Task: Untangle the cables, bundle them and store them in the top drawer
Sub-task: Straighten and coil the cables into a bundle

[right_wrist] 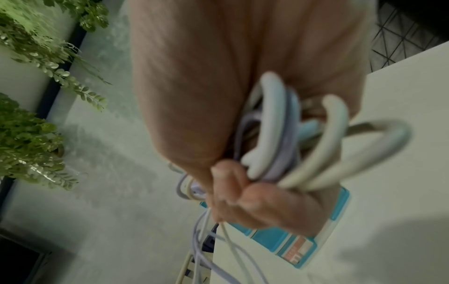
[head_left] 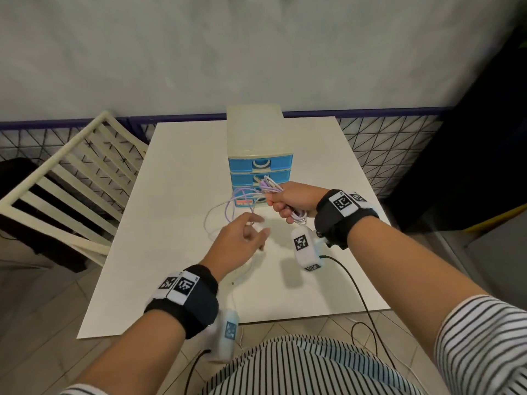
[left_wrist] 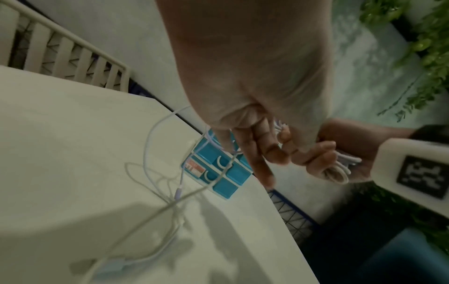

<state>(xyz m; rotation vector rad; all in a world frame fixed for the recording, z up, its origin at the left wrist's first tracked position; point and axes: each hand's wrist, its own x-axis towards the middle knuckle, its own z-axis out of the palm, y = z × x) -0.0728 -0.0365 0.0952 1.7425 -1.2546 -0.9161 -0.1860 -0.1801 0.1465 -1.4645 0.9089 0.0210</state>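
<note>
The right hand (head_left: 288,201) is raised above the middle of the table (head_left: 176,195), fist curled tight round a coiled bundle of white and purple cables (head_left: 298,216) in front of the drawer unit (head_left: 260,155) at the far edge. The left hand (head_left: 239,238) reaches forward beside it, fingers loosely spread and holding nothing, over the loose cable strands (head_left: 216,215) trailing on the table.

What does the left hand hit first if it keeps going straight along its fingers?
Probably the loose cable trailing on the table: the left hand is open, fingers aimed forward toward those strands. Beyond them stands the drawer unit. Depth is unclear; the hand may pass above the strands.
</note>
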